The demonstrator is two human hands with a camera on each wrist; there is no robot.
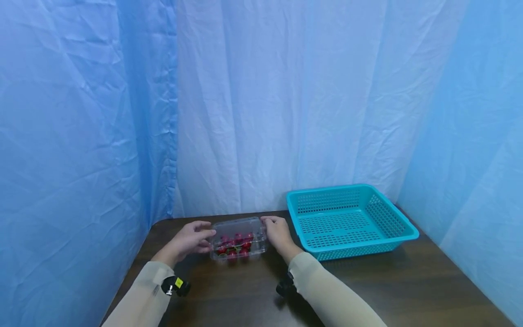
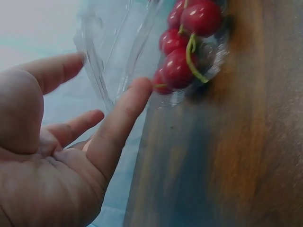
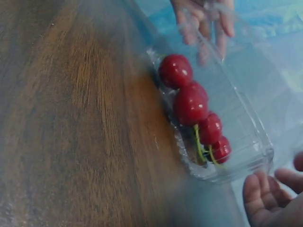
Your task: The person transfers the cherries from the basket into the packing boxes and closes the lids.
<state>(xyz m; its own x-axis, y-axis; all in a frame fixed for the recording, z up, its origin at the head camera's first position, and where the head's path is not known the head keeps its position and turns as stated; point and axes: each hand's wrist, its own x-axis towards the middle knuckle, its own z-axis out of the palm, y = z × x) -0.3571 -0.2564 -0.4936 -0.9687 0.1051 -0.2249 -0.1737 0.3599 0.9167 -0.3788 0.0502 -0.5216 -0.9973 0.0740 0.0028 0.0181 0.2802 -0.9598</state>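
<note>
A clear plastic clamshell box (image 1: 237, 222) with several red cherries (image 1: 233, 247) on green stems sits near the back of the table. My left hand (image 1: 189, 239) is at its left end, thumb and fingers spread apart. In the left wrist view, the fingertips of the left hand (image 2: 71, 142) come right up to the box's clear wall. My right hand (image 1: 279, 234) is at the box's right end, fingertips by the back corner. The right wrist view shows the right hand's relaxed fingers (image 3: 259, 189) beside the box corner, around no part of it.
A turquoise perforated basket (image 1: 355, 247) stands to the right of the box, close to my right hand. The dark wooden table (image 1: 229, 295) carries both. Pale blue curtains (image 1: 265, 113) hang behind and at both sides.
</note>
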